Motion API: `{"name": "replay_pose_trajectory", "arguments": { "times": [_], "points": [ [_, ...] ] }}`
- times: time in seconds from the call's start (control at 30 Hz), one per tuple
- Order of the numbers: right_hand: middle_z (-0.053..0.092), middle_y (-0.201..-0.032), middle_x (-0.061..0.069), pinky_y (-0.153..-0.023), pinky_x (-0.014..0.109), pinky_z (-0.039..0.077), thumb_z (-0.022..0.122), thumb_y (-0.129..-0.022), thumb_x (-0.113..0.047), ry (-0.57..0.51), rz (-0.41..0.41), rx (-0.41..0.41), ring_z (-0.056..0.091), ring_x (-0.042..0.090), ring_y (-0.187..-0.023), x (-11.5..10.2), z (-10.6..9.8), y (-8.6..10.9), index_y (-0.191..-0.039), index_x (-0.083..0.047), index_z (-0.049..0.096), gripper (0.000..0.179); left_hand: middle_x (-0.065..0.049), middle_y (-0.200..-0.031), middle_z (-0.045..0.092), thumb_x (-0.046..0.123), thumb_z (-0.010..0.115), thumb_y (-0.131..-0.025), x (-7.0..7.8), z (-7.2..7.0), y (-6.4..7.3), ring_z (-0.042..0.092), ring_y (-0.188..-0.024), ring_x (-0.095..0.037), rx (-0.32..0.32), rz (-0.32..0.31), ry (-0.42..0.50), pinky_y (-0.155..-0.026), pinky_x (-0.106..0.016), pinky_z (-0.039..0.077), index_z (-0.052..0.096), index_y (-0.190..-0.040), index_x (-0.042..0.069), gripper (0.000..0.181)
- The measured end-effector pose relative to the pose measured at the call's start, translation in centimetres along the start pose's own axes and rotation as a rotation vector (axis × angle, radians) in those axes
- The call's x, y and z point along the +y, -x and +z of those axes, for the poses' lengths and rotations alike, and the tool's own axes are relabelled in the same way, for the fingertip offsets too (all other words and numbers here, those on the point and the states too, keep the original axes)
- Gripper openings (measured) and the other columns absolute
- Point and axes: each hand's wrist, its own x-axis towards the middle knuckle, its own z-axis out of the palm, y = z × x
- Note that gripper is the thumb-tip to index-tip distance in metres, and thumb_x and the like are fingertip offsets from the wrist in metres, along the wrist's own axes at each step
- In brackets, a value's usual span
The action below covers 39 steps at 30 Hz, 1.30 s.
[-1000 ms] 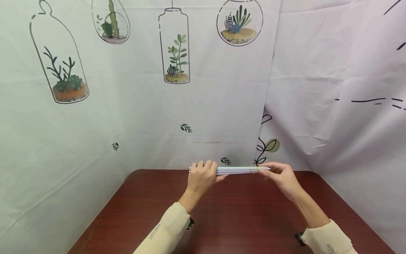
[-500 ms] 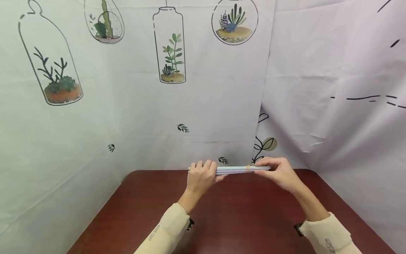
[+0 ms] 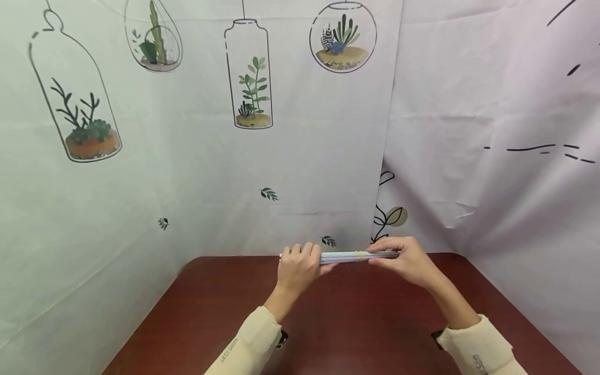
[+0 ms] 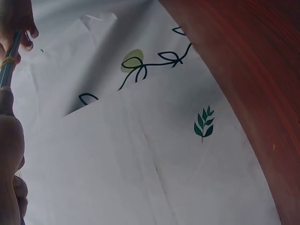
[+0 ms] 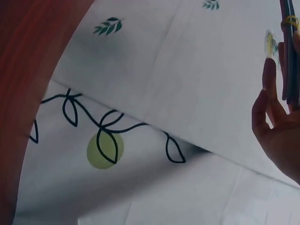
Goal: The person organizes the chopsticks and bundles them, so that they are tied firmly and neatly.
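A bundle of thin pale blue and lilac chopsticks (image 3: 338, 257) is held level above the far edge of the table. My left hand (image 3: 297, 265) grips its left part, fingers wrapped over the top, with the left ends just poking out. Around the bundle sits a yellow rubber band (image 3: 359, 255), also visible as a loop (image 5: 289, 21) in the right wrist view. Just right of the band, my right hand (image 3: 408, 260) holds the bundle between thumb and fingers. The chopsticks' right ends (image 5: 291, 96) lie inside that hand's curve.
A dark red-brown table (image 3: 351, 317) spreads below both hands. Behind and on both sides hang white cloth sheets (image 3: 319, 166) printed with plants in glass jars and leaves. Cream sleeves (image 3: 248, 338) cover the forearms, with dark straps at the wrists.
The rubber band has slid left along the chopsticks, toward the left hand. My right hand has moved left with it, while the left hand keeps its grip.
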Motion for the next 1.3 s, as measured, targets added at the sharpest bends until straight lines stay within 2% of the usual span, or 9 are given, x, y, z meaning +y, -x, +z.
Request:
{"name": "replay_pose_trajectory", "arguments": {
  "times": [0.1,0.2,0.3,0.47,0.6,0.77,0.93,1.1,1.3],
  "points": [
    [0.068,-0.085,-0.002,-0.059,0.023,0.049,0.078,-0.068,-0.003,0.156,-0.107,0.029,0.062,0.011,-0.074,0.8,0.6,-0.1,-0.084,-0.011,0.073,0.019,0.003,-0.052,0.028,0.069,0.034,-0.083,0.0,-0.3,-0.2,0.026,-0.040,-0.016,0.007,0.002,-0.013,-0.039,-0.027,0.020,0.035,-0.056,0.014,0.061],
    [0.066,-0.082,-0.011,-0.058,0.021,0.047,0.079,-0.068,-0.009,0.358,-0.206,0.057,0.060,0.004,-0.071,1.4,1.5,-0.5,-0.082,-0.017,0.073,0.017,0.003,-0.052,0.030,0.070,0.039,-0.079,0.0,-0.4,-0.2,0.027,-0.039,-0.016,0.002,0.001,-0.012,-0.039,-0.026,0.020,0.036,-0.056,0.014,0.061],
    [0.065,-0.080,-0.015,-0.056,0.021,0.045,0.080,-0.066,-0.013,0.451,-0.250,0.107,0.058,0.000,-0.067,1.5,2.1,-0.9,-0.080,-0.019,0.073,0.017,0.003,-0.052,0.030,0.070,0.041,-0.079,0.1,-0.3,-0.1,0.030,-0.039,-0.016,-0.006,-0.006,-0.006,-0.039,-0.026,0.020,0.037,-0.056,0.014,0.060],
    [0.067,-0.081,-0.012,-0.058,0.020,0.047,0.082,-0.066,-0.012,0.356,-0.255,0.104,0.060,0.002,-0.068,1.7,3.1,-1.1,-0.083,-0.016,0.072,0.020,0.002,-0.051,0.028,0.068,0.032,-0.085,0.3,-0.3,-0.5,0.030,-0.038,-0.016,-0.002,0.003,0.000,-0.039,-0.027,0.020,0.038,-0.056,0.014,0.061],
    [0.069,-0.086,-0.006,-0.060,0.019,0.049,0.078,-0.072,-0.022,0.234,-0.215,-0.009,0.063,0.004,-0.071,1.4,3.2,-1.0,-0.093,-0.012,0.072,0.025,0.004,-0.051,0.029,0.072,0.042,-0.075,0.8,-0.6,-0.9,0.026,-0.038,-0.014,0.020,0.048,0.020,-0.038,-0.026,0.020,0.039,-0.056,0.015,0.060],
    [0.070,-0.084,-0.006,-0.058,0.023,0.049,0.079,-0.070,-0.013,0.103,-0.104,-0.059,0.062,0.006,-0.069,1.4,1.5,-0.8,-0.094,-0.013,0.072,0.025,0.004,-0.051,0.031,0.071,0.050,-0.069,0.7,-0.8,-0.8,0.028,-0.039,-0.015,0.014,0.021,0.020,-0.038,-0.026,0.023,0.037,-0.056,0.014,0.059],
    [0.066,-0.077,-0.015,-0.052,0.023,0.046,0.079,-0.071,-0.020,0.209,-0.065,-0.081,0.057,0.004,-0.061,1.4,1.4,-0.9,-0.084,-0.025,0.072,0.016,0.003,-0.050,0.030,0.072,0.052,-0.068,1.0,-0.3,-0.2,0.028,-0.038,-0.015,0.006,0.001,0.007,-0.038,-0.027,0.021,0.036,-0.055,0.014,0.061],
    [0.063,-0.073,-0.021,-0.046,0.021,0.040,0.082,-0.065,-0.028,0.360,-0.074,-0.023,0.050,-0.002,-0.053,0.9,2.4,-0.7,-0.081,-0.030,0.071,0.019,0.003,-0.050,0.038,0.072,0.053,-0.069,1.7,0.1,0.8,0.034,-0.038,-0.017,-0.058,-0.005,0.009,-0.038,-0.028,0.023,0.042,-0.057,0.015,0.059],
    [0.066,-0.077,-0.017,-0.051,0.019,0.043,0.082,-0.064,-0.022,0.333,-0.112,0.029,0.055,-0.003,-0.060,1.5,3.4,-0.5,-0.082,-0.025,0.072,0.021,0.002,-0.052,0.043,0.072,0.053,-0.069,1.8,0.3,1.2,0.037,-0.039,-0.019,-0.090,-0.013,0.005,-0.038,-0.030,0.025,0.044,-0.058,0.015,0.059]
  ]
}}
